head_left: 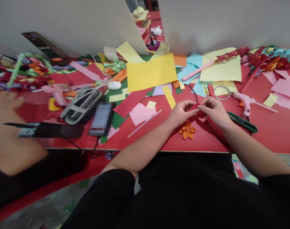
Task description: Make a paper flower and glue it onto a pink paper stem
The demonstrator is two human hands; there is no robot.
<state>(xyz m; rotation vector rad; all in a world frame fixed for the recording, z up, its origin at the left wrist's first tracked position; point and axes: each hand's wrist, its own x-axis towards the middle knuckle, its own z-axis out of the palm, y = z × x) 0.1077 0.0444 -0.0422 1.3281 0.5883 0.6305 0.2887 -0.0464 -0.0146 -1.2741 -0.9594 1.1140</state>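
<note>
A small piece of red paper (194,107) is pinched between the fingertips of my left hand (182,112) and my right hand (214,109), just above the red tabletop. Both hands are closed on it, and the fingers cover part of it. Below my left hand lies a small pile of folded orange paper pieces (187,130). To the right of my right hand rests a pink glue gun (245,102) with a clear glue stick in its back. A green box cutter (242,122) lies beside my right wrist.
Sheets of yellow paper (151,71) and other colours cover the back of the table. A phone (100,118), a grey case (83,105) and a clear glue stick (144,123) lie leftward. Paper chains (259,58) run along the partition. Another person's arm (13,127) is at far left.
</note>
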